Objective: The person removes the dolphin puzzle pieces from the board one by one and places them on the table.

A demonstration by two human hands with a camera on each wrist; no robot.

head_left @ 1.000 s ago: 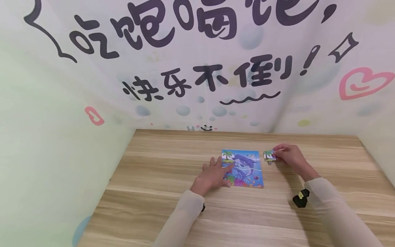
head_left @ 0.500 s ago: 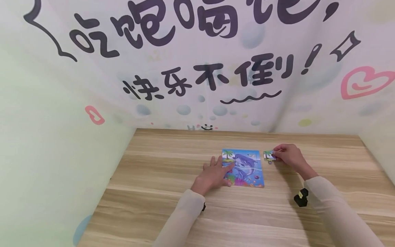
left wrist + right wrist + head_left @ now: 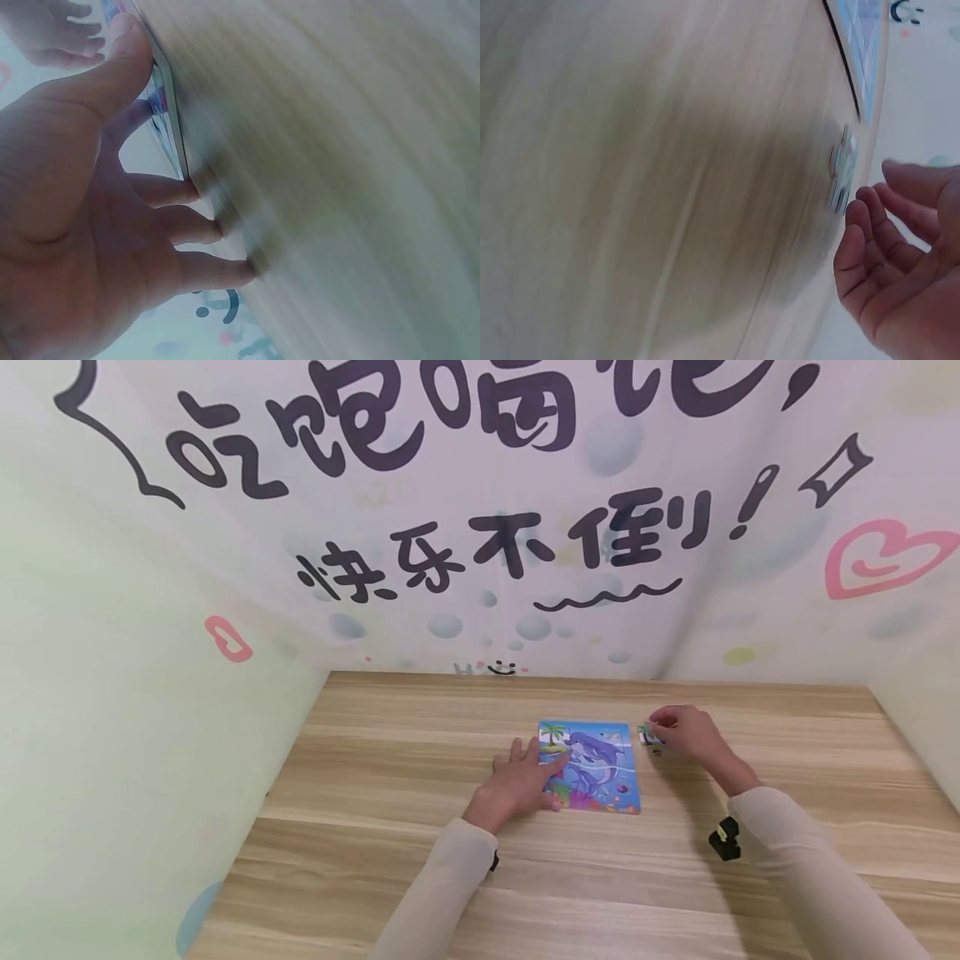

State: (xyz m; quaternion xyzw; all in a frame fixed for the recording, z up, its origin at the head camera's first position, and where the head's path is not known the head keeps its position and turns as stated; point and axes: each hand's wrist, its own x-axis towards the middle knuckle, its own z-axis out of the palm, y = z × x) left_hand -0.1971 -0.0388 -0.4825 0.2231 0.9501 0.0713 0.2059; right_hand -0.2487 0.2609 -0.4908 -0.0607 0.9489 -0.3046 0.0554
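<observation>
My left hand [image 3: 517, 783] lies spread at the left side of a square dolphin jigsaw puzzle [image 3: 600, 777]. Its index finger reaches over the picture, and in the left wrist view the thumb [image 3: 127, 52] is at the puzzle's edge while other fingertips touch the table. Right of the puzzle lies a small stack of jigsaw pieces [image 3: 843, 171], the top one showing a palm tree [image 3: 647, 735]. My right hand [image 3: 690, 733] hovers over that stack with bent fingers. In the right wrist view a gap shows between its thumb and fingers, with no piece seen there.
The wood-grain table [image 3: 375, 760] runs back to a printed white curtain [image 3: 450, 635] with dark lettering. A pale wall [image 3: 135, 735] stands at the left. Small black wrist devices [image 3: 725, 839] hang below the sleeves.
My right hand has shifted slightly left and up, from touching the palm-tree piece's right side to covering more of it. The left hand and the puzzle have stayed in place.
</observation>
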